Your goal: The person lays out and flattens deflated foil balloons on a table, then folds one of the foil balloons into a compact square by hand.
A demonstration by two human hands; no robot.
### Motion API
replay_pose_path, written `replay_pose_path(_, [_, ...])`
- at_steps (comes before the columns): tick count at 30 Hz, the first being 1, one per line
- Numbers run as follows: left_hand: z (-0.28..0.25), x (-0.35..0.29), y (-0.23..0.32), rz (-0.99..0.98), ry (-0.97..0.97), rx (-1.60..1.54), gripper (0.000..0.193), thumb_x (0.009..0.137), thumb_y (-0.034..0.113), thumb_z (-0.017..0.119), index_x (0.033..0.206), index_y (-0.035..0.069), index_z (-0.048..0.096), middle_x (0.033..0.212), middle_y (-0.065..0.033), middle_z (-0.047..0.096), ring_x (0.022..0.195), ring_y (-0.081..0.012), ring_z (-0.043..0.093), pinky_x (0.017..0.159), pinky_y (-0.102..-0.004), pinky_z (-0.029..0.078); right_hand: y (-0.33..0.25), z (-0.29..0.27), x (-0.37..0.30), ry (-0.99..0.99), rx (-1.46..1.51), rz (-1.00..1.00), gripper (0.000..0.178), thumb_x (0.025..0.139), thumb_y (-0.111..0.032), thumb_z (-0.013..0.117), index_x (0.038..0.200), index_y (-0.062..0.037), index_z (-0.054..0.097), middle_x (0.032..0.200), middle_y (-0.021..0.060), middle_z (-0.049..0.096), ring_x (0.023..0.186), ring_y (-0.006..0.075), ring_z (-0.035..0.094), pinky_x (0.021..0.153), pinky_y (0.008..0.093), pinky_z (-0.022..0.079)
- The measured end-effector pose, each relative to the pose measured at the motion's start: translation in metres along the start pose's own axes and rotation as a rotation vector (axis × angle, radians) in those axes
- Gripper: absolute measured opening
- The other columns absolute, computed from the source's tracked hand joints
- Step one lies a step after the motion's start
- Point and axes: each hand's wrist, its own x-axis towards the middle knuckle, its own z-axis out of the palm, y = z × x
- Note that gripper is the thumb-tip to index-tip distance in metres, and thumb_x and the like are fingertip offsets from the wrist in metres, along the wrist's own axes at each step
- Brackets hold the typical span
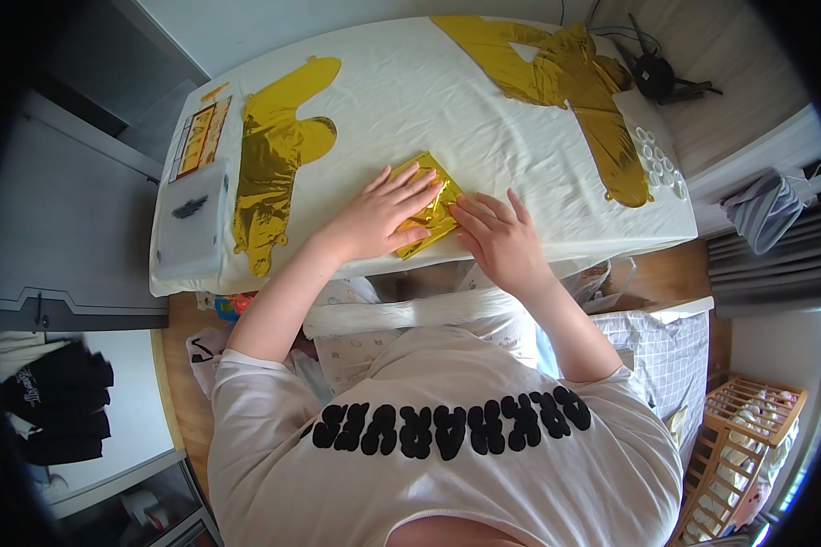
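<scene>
A gold foil balloon [443, 197], folded into a small flat packet, lies near the front edge of the white-covered table. Flat across its left part rests my left hand [379, 217], fingers stretched out and thumb apart. My right hand [502, 235] touches the packet's right edge with its fingertips, the fingers extended and slightly spread. Neither hand grips anything. To the left a flat, uninflated gold foil balloon [274, 173] is laid out lengthwise. Another large gold foil balloon [566, 77] lies crumpled and spread at the far right.
A clear plastic bag [187, 239] and a printed card [201, 141] lie on the table's left end. Several white rings [661, 164] sit at its right end, near a black device with antennas [655, 75]. Behind my right arm stands a wooden slatted crib [739, 438].
</scene>
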Motion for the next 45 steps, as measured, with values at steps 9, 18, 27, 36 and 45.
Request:
replay_pose_path(9, [0.004, -0.002, 0.000, 0.089, 0.038, 0.080, 0.070, 0.097, 0.069, 0.051, 0.158, 0.035, 0.044, 0.170, -0.0123, 0.026, 0.158, -0.0371, 0.018, 0.126, -0.0607, 0.016, 0.002, -0.005, 0.000, -0.058, 0.109, 0.082, 0.039, 0.102, -0.025, 0.061, 0.139, -0.0132, 0.061, 0.137, 0.0045, 0.065, 0.138, 0.0275, 0.051, 0.122, 0.0606, 0.026])
replay_pose_path(18, [0.005, -0.001, 0.001, 0.070, 0.049, 0.064, 0.071, 0.094, 0.071, 0.054, 0.154, 0.034, 0.050, 0.169, -0.0125, 0.028, 0.158, -0.0369, 0.020, 0.125, -0.0610, 0.018, 0.020, -0.020, -0.002, 0.118, 0.563, 0.157, 0.028, 0.103, -0.011, 0.057, 0.129, -0.0086, 0.064, 0.124, 0.0080, 0.068, 0.130, 0.0336, 0.056, 0.115, 0.0569, 0.036])
replay_pose_path(27, [0.003, 0.000, 0.003, 0.073, 0.050, 0.052, 0.071, 0.093, 0.068, 0.059, 0.155, 0.034, 0.048, 0.169, -0.0129, 0.028, 0.158, -0.0370, 0.020, 0.125, -0.0616, 0.018, 0.024, -0.008, -0.016, 0.088, -0.037, -0.071, 0.030, 0.091, -0.009, 0.068, 0.120, -0.0127, 0.067, 0.118, 0.0004, 0.072, 0.120, 0.0258, 0.062, 0.114, 0.0547, 0.039])
replay_pose_path(36, [0.002, -0.002, 0.002, 0.069, 0.051, 0.043, 0.070, 0.093, 0.064, 0.062, 0.155, 0.034, 0.048, 0.169, -0.0130, 0.028, 0.158, -0.0371, 0.020, 0.125, -0.0613, 0.018, 0.019, -0.017, -0.003, 0.013, 0.104, -0.082, 0.039, 0.093, -0.017, 0.070, 0.131, -0.0112, 0.062, 0.130, 0.0086, 0.066, 0.122, 0.0285, 0.061, 0.115, 0.0542, 0.040])
replay_pose_path(45, [0.003, -0.006, 0.007, 0.106, -0.008, 0.057, 0.083, 0.090, 0.073, 0.060, 0.156, 0.025, 0.047, 0.170, -0.0128, 0.025, 0.158, -0.0374, 0.019, 0.127, -0.0575, 0.017, 0.004, -0.016, 0.003, -0.052, 0.220, -0.186, 0.066, 0.087, -0.031, 0.078, 0.143, -0.0072, 0.053, 0.143, 0.0145, 0.057, 0.125, 0.0379, 0.060, 0.111, 0.0508, 0.047])
